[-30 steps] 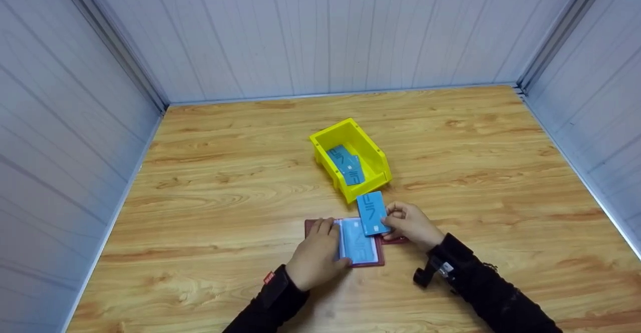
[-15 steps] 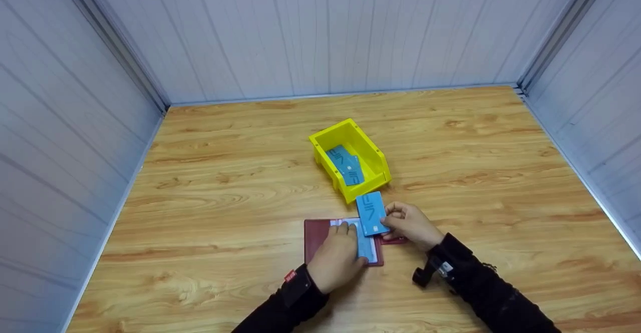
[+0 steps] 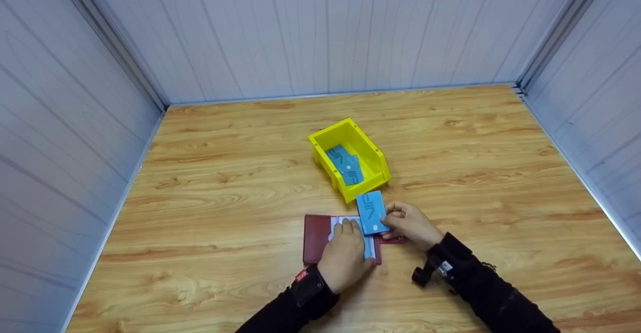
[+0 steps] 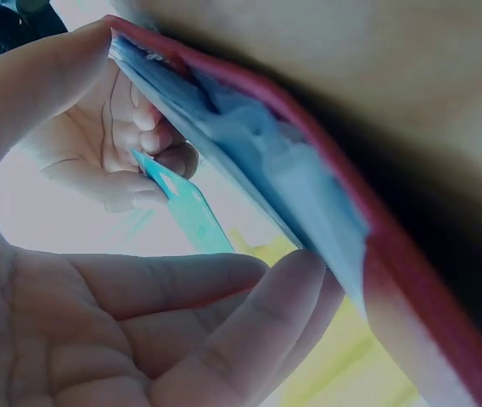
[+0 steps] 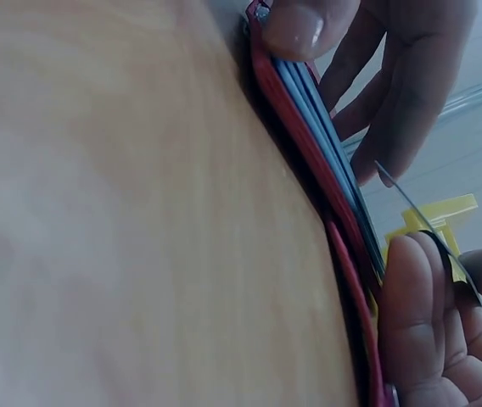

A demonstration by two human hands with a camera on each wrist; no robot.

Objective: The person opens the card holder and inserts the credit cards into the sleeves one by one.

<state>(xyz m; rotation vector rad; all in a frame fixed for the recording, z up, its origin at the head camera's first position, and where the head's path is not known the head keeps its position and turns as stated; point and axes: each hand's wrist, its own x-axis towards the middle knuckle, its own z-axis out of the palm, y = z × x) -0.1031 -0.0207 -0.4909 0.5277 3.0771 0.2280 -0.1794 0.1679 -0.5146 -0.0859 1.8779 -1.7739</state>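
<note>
A dark red card holder [image 3: 316, 238] lies spread on the table, with clear sleeves and a blue card visible in them. My left hand [image 3: 343, 255] rests over the sleeves, fingertips near their far edge and thumb at the near right corner. In the left wrist view its fingers touch the sleeve layers [image 4: 249, 161]. My right hand [image 3: 413, 225] pinches a blue card [image 3: 371, 212] between thumb and fingers, above the holder's right part. The card overlaps the holder's far right corner and reaches toward the yellow bin [image 3: 375, 160] in the head view.
Several more blue cards [image 3: 340, 157] lie inside the yellow bin, just beyond the holder. The wood-grain table [image 3: 225, 198] is bordered by pale panel walls [image 3: 300, 32] at the back and both sides. A black wrist mount [image 3: 425, 273] hangs off the right sleeve.
My left hand has slid right across the holder, off its left red flap and onto the sleeves. My right hand and its card have stayed almost still.
</note>
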